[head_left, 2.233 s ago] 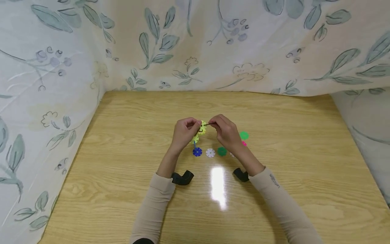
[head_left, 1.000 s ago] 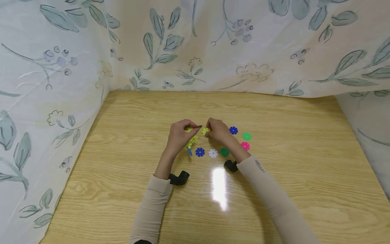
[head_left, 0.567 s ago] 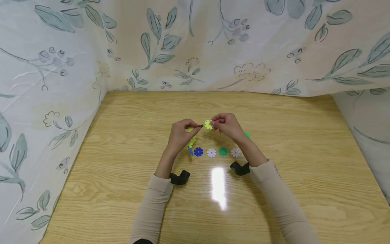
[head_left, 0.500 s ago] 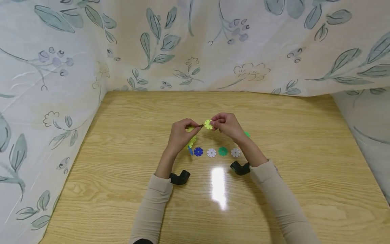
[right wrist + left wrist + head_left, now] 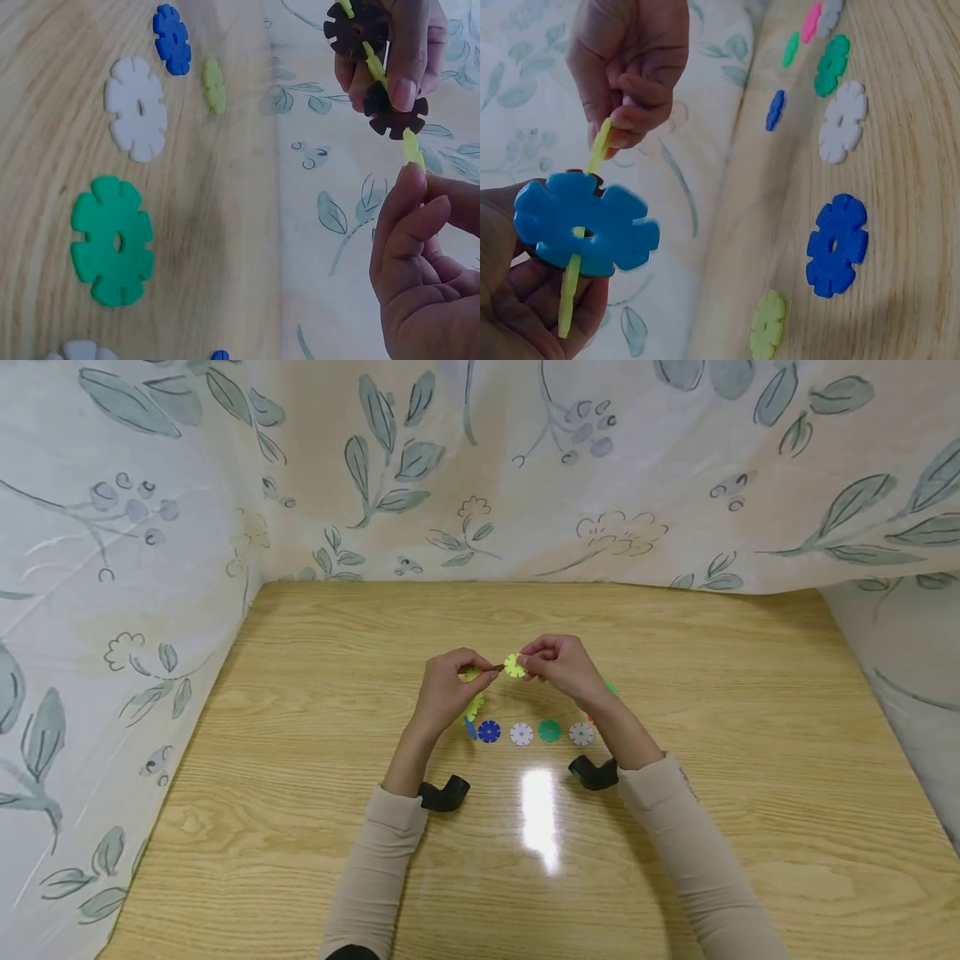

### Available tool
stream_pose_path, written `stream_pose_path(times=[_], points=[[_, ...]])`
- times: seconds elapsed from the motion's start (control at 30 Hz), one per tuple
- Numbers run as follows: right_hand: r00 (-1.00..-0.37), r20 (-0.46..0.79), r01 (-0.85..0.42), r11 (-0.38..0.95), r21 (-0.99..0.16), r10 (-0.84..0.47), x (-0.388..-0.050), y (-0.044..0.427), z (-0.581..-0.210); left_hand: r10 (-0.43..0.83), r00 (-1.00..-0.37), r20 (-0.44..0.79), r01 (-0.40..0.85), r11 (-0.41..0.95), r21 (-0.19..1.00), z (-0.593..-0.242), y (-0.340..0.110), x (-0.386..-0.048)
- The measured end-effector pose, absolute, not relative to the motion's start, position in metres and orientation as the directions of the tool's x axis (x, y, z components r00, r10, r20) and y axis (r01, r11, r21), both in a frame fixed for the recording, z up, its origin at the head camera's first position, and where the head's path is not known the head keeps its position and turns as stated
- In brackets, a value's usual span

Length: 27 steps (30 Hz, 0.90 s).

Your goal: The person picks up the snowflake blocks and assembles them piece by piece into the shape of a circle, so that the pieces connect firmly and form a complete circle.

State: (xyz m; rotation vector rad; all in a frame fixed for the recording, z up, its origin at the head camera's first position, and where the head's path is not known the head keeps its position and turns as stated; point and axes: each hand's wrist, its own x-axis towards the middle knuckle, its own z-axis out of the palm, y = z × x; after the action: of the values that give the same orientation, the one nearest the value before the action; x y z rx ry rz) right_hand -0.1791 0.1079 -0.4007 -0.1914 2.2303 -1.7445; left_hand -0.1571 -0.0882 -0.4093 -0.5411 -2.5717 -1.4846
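My left hand (image 5: 447, 689) grips a chain of notched plastic discs slotted edge to edge. In the right wrist view the chain shows a brown disc (image 5: 394, 116) at its end, with yellow and brown ones behind. A light blue disc (image 5: 619, 225) of the chain hangs nearest the camera in the left wrist view. My right hand (image 5: 564, 670) pinches a single yellow disc (image 5: 513, 666) between thumb and fingers, held above the table. Its edge meets the rim of the end brown disc; how deep it sits in a notch cannot be told.
On the wooden table (image 5: 300, 860) below lie loose discs: a dark blue disc (image 5: 489, 732), a white disc (image 5: 521, 734), a green disc (image 5: 550, 731) and another white disc (image 5: 581, 734). Black curved pieces (image 5: 447, 794) sit at both wrists. Flowered cloth (image 5: 480, 468) hangs behind.
My right hand first held a dark disc at the chain, then reached down to a yellow disc by the table. It has lifted that yellow disc to the brown one in my left hand.
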Motion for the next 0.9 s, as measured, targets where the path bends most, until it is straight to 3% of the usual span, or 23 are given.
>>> stream_pose_path(times=[0.2, 0.6, 0.73, 0.9], points=[[-0.943, -0.146, 0.076, 0.231, -0.970, -0.300, -0.177, 0.106, -0.397, 0.255, -0.920, 0.298, 0.386, 0.459, 0.800, -0.409, -0.087, -0.157], [-0.950, -0.151, 0.089, 0.226, -0.970, -0.274, -0.174, 0.098, -0.393, 0.191, -0.913, 0.361, 0.406, 0.318, 0.857, -0.418, -0.080, -0.149], [-0.954, -0.160, 0.104, 0.218, -0.970, -0.253, -0.172, 0.096, -0.393, 0.174, -0.904, 0.390, 0.426, 0.286, 0.858, -0.405, -0.075, -0.139], [-0.952, -0.153, 0.098, 0.211, -0.973, -0.264, -0.173, 0.097, -0.395, 0.182, -0.894, 0.409, 0.447, 0.329, 0.832, -0.414, -0.077, -0.144]])
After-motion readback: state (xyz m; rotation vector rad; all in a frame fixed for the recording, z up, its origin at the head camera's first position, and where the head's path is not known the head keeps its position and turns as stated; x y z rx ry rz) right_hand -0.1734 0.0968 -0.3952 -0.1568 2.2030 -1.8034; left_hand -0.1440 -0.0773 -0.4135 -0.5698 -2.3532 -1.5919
